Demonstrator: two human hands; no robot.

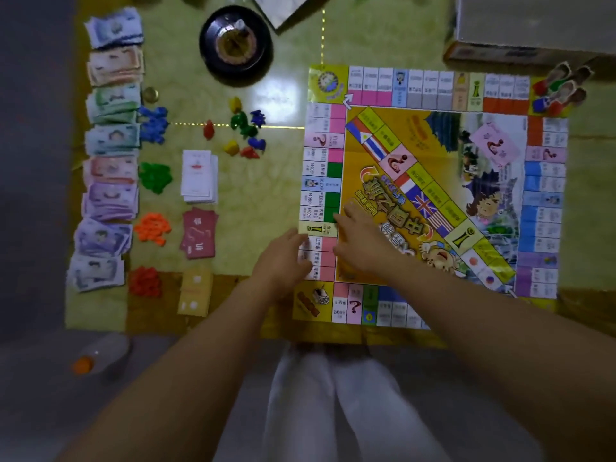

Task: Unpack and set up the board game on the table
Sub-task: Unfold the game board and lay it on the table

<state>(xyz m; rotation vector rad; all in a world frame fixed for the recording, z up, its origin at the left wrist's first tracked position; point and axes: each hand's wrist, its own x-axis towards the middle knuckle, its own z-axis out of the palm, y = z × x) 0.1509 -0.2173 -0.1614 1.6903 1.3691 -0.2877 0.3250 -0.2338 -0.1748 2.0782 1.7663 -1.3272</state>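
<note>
The paper game board [433,135] lies unfolded on the right half of the table. My left hand [283,258] rests flat on the board's left edge with fingers straight. My right hand [360,241] presses flat on the board just inside that edge. Several stacks of play money [110,161] run down the table's left side. Beside them lie piles of blue [153,123], green [155,176], orange [153,228] and red [145,281] plastic pieces. White cards [199,176], maroon cards [199,233] and yellow cards [195,293] sit in a column.
A black spinner wheel [236,45] stands at the back. Loose coloured pawns [245,131] lie scattered left of the board. Cardboard character figures [560,90] stand on the board's far right corner. The game box [533,28] is at the back right. A bottle [96,356] lies on the floor.
</note>
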